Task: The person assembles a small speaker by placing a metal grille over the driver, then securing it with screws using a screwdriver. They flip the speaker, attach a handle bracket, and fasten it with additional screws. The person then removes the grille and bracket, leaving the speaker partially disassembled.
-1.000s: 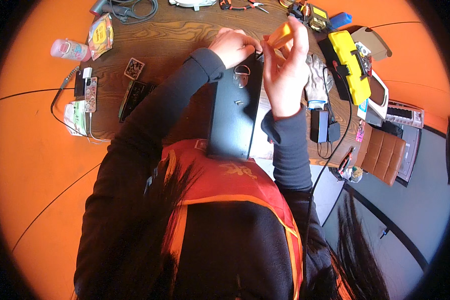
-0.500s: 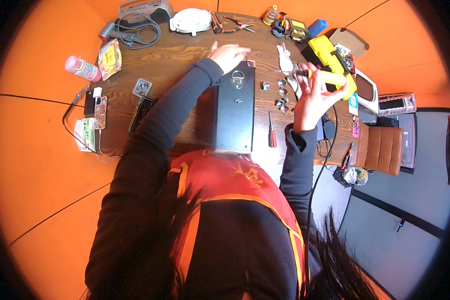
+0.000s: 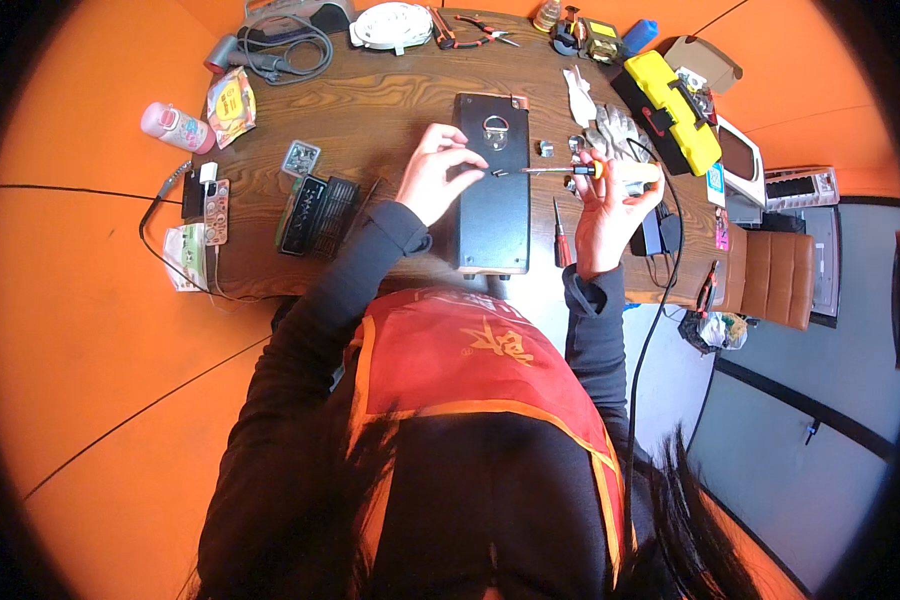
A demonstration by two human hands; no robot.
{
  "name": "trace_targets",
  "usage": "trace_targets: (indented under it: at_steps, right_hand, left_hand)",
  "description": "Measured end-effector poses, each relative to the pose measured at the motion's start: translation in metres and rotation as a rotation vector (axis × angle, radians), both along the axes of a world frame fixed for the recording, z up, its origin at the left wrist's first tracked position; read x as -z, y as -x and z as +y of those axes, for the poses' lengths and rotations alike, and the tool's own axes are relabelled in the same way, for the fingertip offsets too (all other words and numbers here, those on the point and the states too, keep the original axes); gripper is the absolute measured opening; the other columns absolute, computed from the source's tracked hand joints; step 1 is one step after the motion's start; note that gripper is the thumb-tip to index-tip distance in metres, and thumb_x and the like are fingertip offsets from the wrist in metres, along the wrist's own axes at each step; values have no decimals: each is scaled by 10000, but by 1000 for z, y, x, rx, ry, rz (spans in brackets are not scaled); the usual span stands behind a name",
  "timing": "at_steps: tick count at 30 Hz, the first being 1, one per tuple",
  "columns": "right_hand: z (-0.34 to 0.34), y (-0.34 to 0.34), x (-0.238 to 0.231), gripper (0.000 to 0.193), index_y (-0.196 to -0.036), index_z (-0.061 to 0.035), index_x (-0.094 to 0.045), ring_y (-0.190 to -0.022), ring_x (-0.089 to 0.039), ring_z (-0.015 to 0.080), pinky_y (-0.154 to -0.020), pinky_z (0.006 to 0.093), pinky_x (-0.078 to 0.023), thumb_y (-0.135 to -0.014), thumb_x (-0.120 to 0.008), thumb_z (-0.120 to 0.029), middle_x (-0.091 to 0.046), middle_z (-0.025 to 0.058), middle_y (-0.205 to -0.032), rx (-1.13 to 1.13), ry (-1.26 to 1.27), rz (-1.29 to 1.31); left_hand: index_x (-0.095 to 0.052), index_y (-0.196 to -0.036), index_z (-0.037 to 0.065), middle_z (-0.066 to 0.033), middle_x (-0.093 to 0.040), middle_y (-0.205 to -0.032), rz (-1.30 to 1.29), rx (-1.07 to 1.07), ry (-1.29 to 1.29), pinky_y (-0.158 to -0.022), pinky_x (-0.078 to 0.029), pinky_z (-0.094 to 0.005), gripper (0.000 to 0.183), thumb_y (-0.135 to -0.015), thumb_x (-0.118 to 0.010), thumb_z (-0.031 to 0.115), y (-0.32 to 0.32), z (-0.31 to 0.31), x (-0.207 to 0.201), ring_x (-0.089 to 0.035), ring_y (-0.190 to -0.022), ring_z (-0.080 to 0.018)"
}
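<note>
A black box (image 3: 492, 225) with a metal ring handle (image 3: 495, 126) on its upper face lies on the table before me. A couple of small screws (image 3: 499, 172) rest on that face. My left hand (image 3: 435, 175) is over the box's left edge, thumb and fingers curved and apart, fingertips close to the screws. In my right hand (image 3: 610, 215) is a yellow-handled screwdriver (image 3: 570, 170), its shaft pointing left and its tip close to the screws. A red-handled screwdriver (image 3: 562, 235) lies to the right of the box.
Small metal brackets (image 3: 545, 148) and a grey glove (image 3: 615, 132) lie right of the box, near a yellow and black toolbox (image 3: 675, 110). On the left are a black screwdriver bit case (image 3: 315, 215), a clear parts box (image 3: 301, 158) and a pink bottle (image 3: 177, 128). A black cable (image 3: 650, 340) hangs at my right.
My left hand has come back from beyond the box's far end to the screws. The right hand has lowered the yellow-handled screwdriver, its shaft now pointing toward the box.
</note>
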State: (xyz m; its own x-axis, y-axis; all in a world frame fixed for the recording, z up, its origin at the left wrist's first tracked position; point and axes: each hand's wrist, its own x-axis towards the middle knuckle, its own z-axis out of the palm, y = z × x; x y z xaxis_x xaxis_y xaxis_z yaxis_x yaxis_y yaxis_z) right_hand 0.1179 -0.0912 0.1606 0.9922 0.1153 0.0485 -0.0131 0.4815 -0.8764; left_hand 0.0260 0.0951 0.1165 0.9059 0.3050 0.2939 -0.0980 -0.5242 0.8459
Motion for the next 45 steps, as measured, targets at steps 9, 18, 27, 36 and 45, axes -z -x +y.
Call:
trace_targets:
  at_steps: [9, 18, 27, 36, 45]
  right_hand:
    - [-21, 10, 20, 569, -1280, -246, -192, -866, -616, 243, -711, 370, -520, -879, -553, -65, -579, 139, -1012, 76, -16, 115]
    - [-88, 15, 59, 553, -1295, -234, -192, -842, -613, 238, -683, 351, -513, -879, -521, -79, -581, 161, -1018, 138, 212, 334]
    - [-66, -4, 85, 550, -1323, -251, -193, -818, -613, 229, -658, 332, -508, -886, -455, -43, -581, 151, -1028, -132, 542, 496]
    - [-37, -77, 171, 406, -1097, -60, -500, -640, -555, 169, -571, 316, -456, -751, -699, -131, -583, 97, -819, 190, 1146, -275]
    - [27, -127, 216, 427, -880, 0, -572, -789, -620, 382, -689, 419, -501, -614, -803, -240, -630, 224, -813, -55, 1486, -109]
  left_hand:
    - [-658, -852, 66, -81, -540, -879, -71, -183, -62, -772, -448, -302, 92, -760, -650, 69, 15, 15, 20, -550, -864, -214]
    - [-641, -873, 13, -115, -584, -895, 158, -324, -82, -721, -490, -278, 94, -783, -613, 6, 93, 77, 79, -614, -790, -198]
    - [-600, -730, 39, -155, -562, -745, 302, -277, 16, -644, -466, -393, 39, -708, -610, 9, 126, 42, 147, -570, -731, -342]
    - [-622, -901, 62, -170, -600, -856, 574, -43, -67, -693, -477, -414, 151, -789, -610, 164, 142, 29, 173, -584, -808, -357]
    - [-622, -955, 64, -176, -605, -963, 931, -103, -33, -765, -466, -418, 220, -828, -550, 229, 140, 26, 153, -577, -909, -349]
